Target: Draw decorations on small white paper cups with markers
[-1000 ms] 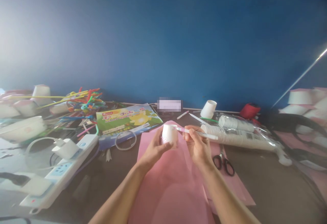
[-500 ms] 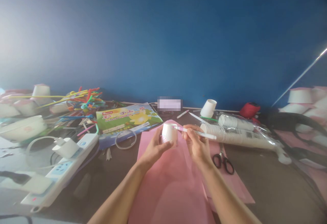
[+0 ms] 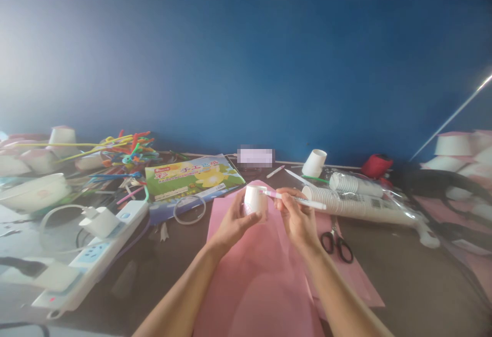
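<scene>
My left hand (image 3: pixel 236 220) is closed around a small white paper cup (image 3: pixel 255 201), turned with its narrow end up. Faint pink marks show on the cup's side. In my right hand (image 3: pixel 295 215) is a white marker pen (image 3: pixel 310 203) with a pink section near the tip. Its tip points left and meets the cup's upper right side; whether it touches I cannot tell. Both hands are above pink paper (image 3: pixel 255 275) on the dark table.
A white power strip (image 3: pixel 92 260) with plugs and a rainbow paper pack (image 3: pixel 192 178) are on the left, near pipe cleaners (image 3: pixel 132 152). On the right are black-handled scissors (image 3: pixel 337 245), stacked paper cups (image 3: pixel 353 208) in plastic and a single upturned cup (image 3: pixel 314 162).
</scene>
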The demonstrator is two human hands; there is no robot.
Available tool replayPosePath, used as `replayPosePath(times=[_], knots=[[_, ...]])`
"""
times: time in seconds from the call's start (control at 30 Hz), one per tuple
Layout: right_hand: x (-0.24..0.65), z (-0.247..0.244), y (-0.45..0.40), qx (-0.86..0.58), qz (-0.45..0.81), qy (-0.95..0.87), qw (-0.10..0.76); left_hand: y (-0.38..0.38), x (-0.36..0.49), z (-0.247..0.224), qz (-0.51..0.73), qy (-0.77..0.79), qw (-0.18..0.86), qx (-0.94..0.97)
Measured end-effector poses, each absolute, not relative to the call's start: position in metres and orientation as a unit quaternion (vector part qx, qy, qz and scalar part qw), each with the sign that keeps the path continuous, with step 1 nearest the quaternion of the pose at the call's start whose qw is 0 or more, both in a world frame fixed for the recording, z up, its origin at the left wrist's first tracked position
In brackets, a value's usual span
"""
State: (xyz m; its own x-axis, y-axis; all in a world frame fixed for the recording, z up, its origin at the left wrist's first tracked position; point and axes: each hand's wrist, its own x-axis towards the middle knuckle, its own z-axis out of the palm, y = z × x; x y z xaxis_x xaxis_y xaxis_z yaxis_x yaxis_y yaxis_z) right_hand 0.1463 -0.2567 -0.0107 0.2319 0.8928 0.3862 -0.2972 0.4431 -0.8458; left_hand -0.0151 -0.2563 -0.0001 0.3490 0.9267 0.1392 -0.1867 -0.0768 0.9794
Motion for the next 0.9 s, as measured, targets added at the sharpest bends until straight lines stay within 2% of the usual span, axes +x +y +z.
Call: replayPosePath(times=[0.9], knots=[[0.1447,-0.0101,-0.2561,-0.327,0.410,-0.443,0.727,-0.2550,-0.0152,-0.0010,0.467,0.316,0.596,0.572]])
